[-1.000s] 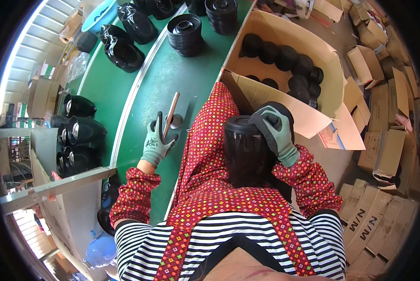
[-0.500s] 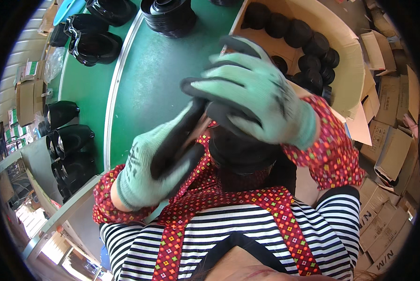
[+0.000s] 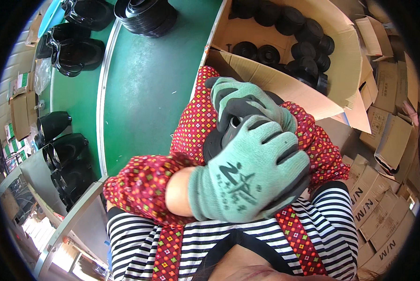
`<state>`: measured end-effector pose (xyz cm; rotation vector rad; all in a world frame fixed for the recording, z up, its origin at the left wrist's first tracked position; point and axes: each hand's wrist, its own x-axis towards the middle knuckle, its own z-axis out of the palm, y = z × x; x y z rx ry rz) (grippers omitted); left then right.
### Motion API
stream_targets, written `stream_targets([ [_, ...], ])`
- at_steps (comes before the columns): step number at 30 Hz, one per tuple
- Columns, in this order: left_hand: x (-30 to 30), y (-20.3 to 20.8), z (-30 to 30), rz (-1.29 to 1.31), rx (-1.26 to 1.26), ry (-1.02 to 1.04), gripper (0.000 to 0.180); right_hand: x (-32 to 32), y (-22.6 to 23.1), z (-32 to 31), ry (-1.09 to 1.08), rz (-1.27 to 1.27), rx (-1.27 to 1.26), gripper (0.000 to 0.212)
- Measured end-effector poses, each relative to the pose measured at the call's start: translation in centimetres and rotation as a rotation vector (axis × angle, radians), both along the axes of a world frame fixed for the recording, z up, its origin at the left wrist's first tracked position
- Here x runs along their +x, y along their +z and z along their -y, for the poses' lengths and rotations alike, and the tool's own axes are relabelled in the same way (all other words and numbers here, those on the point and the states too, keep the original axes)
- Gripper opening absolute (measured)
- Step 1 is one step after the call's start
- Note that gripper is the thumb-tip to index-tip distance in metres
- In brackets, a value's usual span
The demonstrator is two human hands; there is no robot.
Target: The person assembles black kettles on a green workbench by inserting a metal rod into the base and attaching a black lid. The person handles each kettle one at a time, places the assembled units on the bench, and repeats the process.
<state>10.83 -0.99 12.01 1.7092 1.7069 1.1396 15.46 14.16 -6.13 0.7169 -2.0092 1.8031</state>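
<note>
Left hand and right hand curl over a black part, each grip's hold too hidden to tell.

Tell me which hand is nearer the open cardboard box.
Right. The right hand is just outside the open cardboard box, by its near flap; the left hand is farther back, toward the striped shirt.

The left hand hides most of the black part.
</note>
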Motion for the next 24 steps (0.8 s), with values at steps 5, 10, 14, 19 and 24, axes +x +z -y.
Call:
stream_targets([
  [5,-0.5,-1.7,1.1,0.119,0.152,-0.119,0.039,2.2,2.4,0.2,-0.157,0.113,0.17,0.032],
  [10,-6.4,-6.7,6.4,0.877,0.345,-0.384,0.043,3.0,11.6,-0.3,-0.258,0.382,0.597,0.041],
  [14,-7.3,0.8,5.4,0.693,-0.029,-0.051,0.047,2.2,11.4,-2.4,-0.107,0.34,0.581,0.046],
  [19,-3.4,5.8,2.3,-0.322,-0.444,0.132,0.079,1.5,11.4,-1.8,-0.088,0.318,0.576,0.05],
  [24,-5.7,1.5,2.9,-0.138,-0.706,0.086,0.083,2.8,13.9,-0.1,-0.196,0.506,0.832,0.063],
])
